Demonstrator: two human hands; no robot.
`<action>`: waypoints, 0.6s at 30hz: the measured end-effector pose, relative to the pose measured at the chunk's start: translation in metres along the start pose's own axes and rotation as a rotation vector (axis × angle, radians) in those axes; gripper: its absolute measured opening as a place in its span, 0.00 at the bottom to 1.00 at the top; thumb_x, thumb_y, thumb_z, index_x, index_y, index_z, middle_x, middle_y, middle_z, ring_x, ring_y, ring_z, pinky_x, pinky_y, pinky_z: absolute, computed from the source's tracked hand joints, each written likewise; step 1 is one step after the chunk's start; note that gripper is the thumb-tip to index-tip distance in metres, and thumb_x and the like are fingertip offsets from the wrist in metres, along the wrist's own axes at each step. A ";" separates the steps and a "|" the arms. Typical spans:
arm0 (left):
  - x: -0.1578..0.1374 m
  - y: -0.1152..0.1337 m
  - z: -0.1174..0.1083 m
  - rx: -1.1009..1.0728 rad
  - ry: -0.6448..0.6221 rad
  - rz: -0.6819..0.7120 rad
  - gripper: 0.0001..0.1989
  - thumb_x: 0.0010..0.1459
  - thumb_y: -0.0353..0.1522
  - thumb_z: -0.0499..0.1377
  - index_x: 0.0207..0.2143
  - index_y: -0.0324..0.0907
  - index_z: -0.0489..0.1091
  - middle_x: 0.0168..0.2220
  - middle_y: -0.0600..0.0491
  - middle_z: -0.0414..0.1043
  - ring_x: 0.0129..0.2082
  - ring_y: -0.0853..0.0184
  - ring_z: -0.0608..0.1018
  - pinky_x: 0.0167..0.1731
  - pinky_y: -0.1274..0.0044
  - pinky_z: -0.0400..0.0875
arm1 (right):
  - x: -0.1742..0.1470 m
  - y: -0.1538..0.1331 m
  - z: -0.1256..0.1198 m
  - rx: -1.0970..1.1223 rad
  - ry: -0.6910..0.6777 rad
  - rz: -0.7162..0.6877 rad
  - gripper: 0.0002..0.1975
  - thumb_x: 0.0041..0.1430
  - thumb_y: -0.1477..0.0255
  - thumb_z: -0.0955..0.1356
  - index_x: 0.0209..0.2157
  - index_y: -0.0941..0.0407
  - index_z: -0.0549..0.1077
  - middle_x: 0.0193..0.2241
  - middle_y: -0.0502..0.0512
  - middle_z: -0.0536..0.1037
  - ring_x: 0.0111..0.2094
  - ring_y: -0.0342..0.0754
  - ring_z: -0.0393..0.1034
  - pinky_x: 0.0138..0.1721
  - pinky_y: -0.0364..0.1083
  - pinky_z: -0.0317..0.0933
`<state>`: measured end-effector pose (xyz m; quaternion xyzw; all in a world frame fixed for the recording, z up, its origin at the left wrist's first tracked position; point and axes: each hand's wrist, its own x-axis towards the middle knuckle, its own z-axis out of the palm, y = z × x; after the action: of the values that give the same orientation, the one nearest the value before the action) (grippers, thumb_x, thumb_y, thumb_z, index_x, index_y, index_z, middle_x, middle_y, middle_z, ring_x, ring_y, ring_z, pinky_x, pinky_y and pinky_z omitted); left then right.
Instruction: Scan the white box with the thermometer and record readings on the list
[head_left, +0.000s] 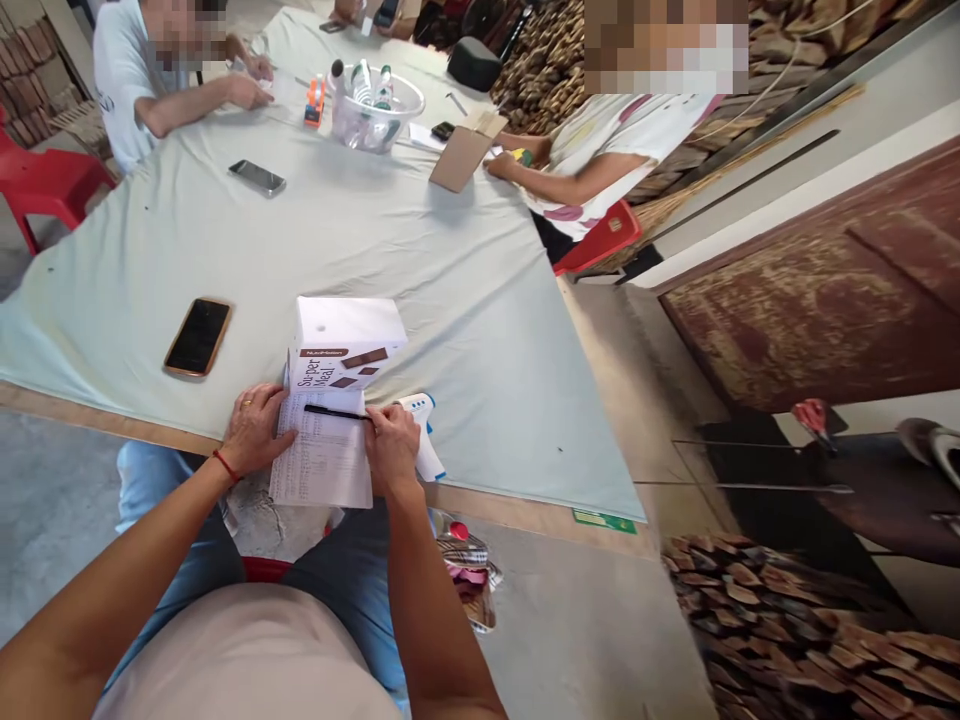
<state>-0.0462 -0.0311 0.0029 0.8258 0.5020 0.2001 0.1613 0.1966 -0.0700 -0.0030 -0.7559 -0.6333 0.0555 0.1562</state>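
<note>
Table (135,270): covered by a pale, wrinkled cloth (480,360), with bare wood showing along the near edge.
Printed sheet (322,470): at the table's near edge, its lower end hanging past the wood.
Left hand (251,432): on the sheet's left edge, thumb over the paper – I cannot tell whether it pinches.
Right hand (395,440): at the sheet's right edge, fingers closed, pinching one end of a black pen (336,411).
Pen line: across the sheet's upper part, free end pointing left.
Beside the right hand: a white-and-blue object (427,450), partly hidden.
White box (351,325): just beyond the sheet, lettered "Super Meal".
Phones: a dark-screened phone (199,338) left of the box, a grey phone (257,177) farther off.
Right edge: a seated person (604,150) behind brown cardboard (457,160).
Clear tub (412,105): toward the far end, holding bottles (362,85) – an orange item (315,102) at its left.
Left edge, far part: another person (120,90), forearms over the cloth.
Backdrop: stacked wood (540,60).
</note>
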 end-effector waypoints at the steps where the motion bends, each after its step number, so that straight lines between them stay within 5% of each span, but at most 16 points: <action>1: 0.000 0.001 0.000 0.001 -0.002 -0.003 0.29 0.52 0.40 0.62 0.56 0.42 0.66 0.59 0.41 0.65 0.60 0.48 0.66 0.62 0.57 0.56 | 0.000 0.001 0.001 -0.021 -0.014 -0.008 0.12 0.63 0.74 0.64 0.42 0.53 0.80 0.37 0.58 0.75 0.41 0.53 0.63 0.42 0.50 0.52; 6: -0.001 0.005 0.000 0.070 -0.008 -0.003 0.31 0.52 0.43 0.63 0.57 0.42 0.65 0.59 0.40 0.65 0.60 0.47 0.65 0.62 0.56 0.56 | -0.004 0.012 -0.004 0.012 -0.024 -0.171 0.08 0.63 0.74 0.66 0.33 0.54 0.78 0.33 0.58 0.76 0.38 0.53 0.64 0.41 0.50 0.54; 10: -0.002 0.007 0.000 0.105 -0.008 0.011 0.32 0.53 0.44 0.63 0.57 0.37 0.65 0.58 0.39 0.66 0.60 0.48 0.66 0.62 0.58 0.57 | -0.019 0.008 -0.009 0.319 0.034 -0.299 0.07 0.64 0.70 0.64 0.34 0.54 0.73 0.31 0.56 0.76 0.35 0.50 0.67 0.39 0.48 0.60; 14: -0.003 0.008 0.001 0.116 0.005 0.018 0.32 0.53 0.44 0.63 0.56 0.38 0.65 0.58 0.39 0.66 0.59 0.48 0.66 0.62 0.58 0.58 | -0.037 -0.018 0.005 0.784 0.119 -0.051 0.07 0.59 0.65 0.66 0.32 0.54 0.69 0.22 0.48 0.72 0.24 0.45 0.66 0.28 0.44 0.61; 18: -0.004 0.008 0.002 0.123 0.013 0.019 0.32 0.53 0.44 0.64 0.56 0.37 0.66 0.58 0.39 0.66 0.59 0.49 0.66 0.62 0.58 0.57 | -0.042 -0.044 0.025 0.968 0.174 0.133 0.05 0.51 0.66 0.67 0.28 0.53 0.70 0.21 0.47 0.74 0.23 0.44 0.68 0.29 0.44 0.65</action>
<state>-0.0406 -0.0382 0.0041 0.8375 0.5065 0.1758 0.1053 0.1404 -0.1005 -0.0179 -0.6371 -0.4699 0.2898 0.5379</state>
